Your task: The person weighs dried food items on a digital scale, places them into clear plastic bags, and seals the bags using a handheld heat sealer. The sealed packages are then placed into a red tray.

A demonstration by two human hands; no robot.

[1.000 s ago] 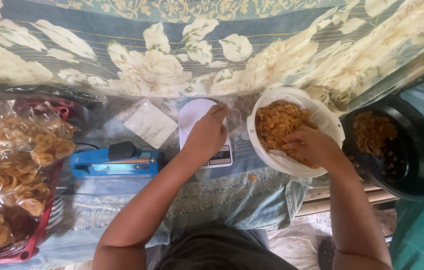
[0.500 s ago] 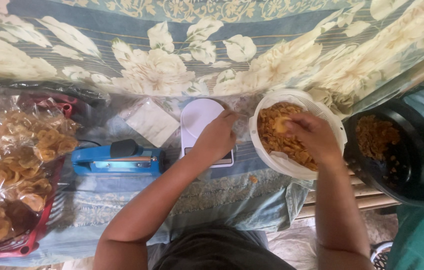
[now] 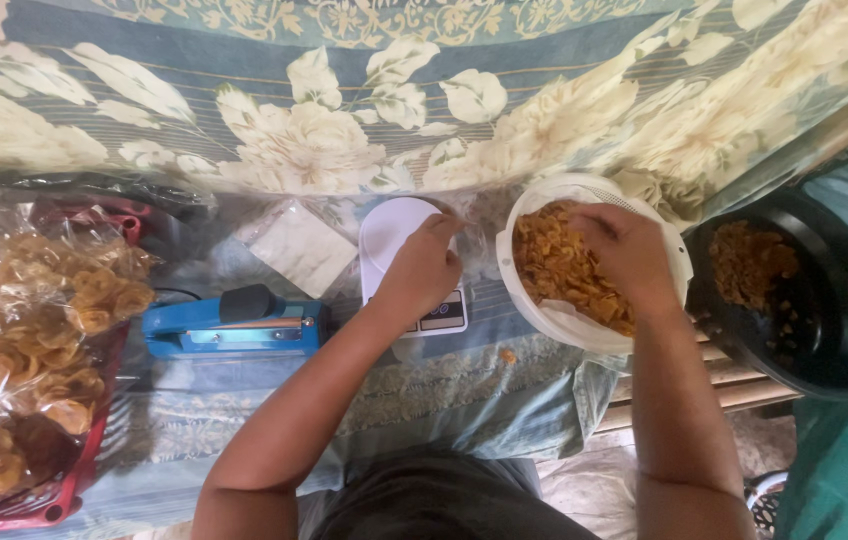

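portioning step | right hand (image 3: 616, 248) grasping chips in white bowl (image 3: 679, 262) | left hand (image 3: 422, 268) apparently pinching clear bag on scale (image 3: 389, 225) | next: careful drop into bag

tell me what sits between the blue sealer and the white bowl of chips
In the head view, a white kitchen scale sits between the blue sealer and white bowl, left hand over it.

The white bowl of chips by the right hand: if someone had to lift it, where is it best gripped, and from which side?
Probably the white bowl by its near rim, from the person's side. That edge shows bare plastic lining, while the right hand covers the far part of the chips and the black basin crowds the right. A two-handed hold on opposite rims looks safer, since it sits full.
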